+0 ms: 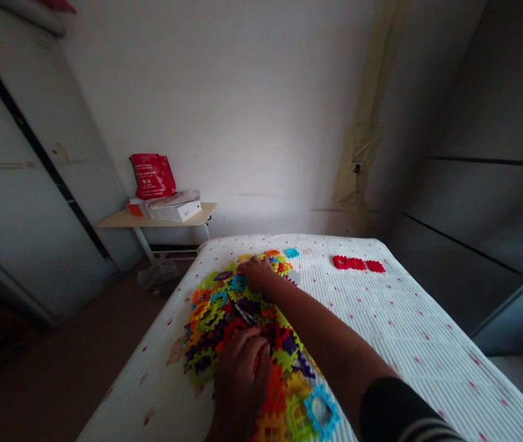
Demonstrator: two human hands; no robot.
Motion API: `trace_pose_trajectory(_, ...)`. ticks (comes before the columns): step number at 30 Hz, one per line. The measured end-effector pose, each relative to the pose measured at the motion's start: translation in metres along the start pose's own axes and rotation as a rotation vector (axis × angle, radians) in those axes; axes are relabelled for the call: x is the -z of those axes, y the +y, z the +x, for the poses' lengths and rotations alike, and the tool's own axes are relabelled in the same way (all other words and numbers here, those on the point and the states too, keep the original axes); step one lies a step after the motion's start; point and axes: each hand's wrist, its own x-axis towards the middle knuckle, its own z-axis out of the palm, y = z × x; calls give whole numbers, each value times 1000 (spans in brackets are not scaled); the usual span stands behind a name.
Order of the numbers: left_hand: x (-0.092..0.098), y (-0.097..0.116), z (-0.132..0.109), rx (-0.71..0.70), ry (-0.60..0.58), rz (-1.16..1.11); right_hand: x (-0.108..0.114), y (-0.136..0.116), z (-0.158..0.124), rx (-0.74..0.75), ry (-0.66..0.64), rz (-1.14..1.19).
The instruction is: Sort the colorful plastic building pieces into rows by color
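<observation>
A long heap of colourful interlocking plastic pieces (210,319) covers the left part of the bed, in yellow-green, orange, red, purple and blue. My right hand (258,273) reaches across to the heap's far end, fingers stretched down over the pieces; its fingertips are partly hidden. Nearer, my left hand (243,365) rests at the heap with fingers curled and thumb close to them. Red and orange show beside that thumb, but I cannot tell whether a piece is held. Three red pieces (357,264) lie in a row at the far right.
The pieces lie on a white quilted sheet (409,344) with small red marks. One blue piece (291,252) sits by the heap's far end. Behind, a small table (109,220) carries a red bag (151,176) and a white box (183,212). Grey cabinets stand at the right.
</observation>
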Motion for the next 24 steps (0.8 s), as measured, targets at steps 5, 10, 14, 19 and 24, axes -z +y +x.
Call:
trace_pose_trajectory(5,-3,4,-2,-16,-6,-16,-3,7,3,22,0,-16)
trace_pose_trajectory(10,-4,7,0,-32,-7,-26,4,14,-22,40,114,2)
trace_pose_trajectory(14,-4,9,0,-64,-10,-30,8,29,-80,63,369,104)
trace_pose_trajectory(19,-6,21,-4,-92,-48,-56,-8,57,-168,30,485,215)
trace_pose_trajectory(24,-13,30,-10,-126,-107,-68,-31,77,-224,-11,320,450)
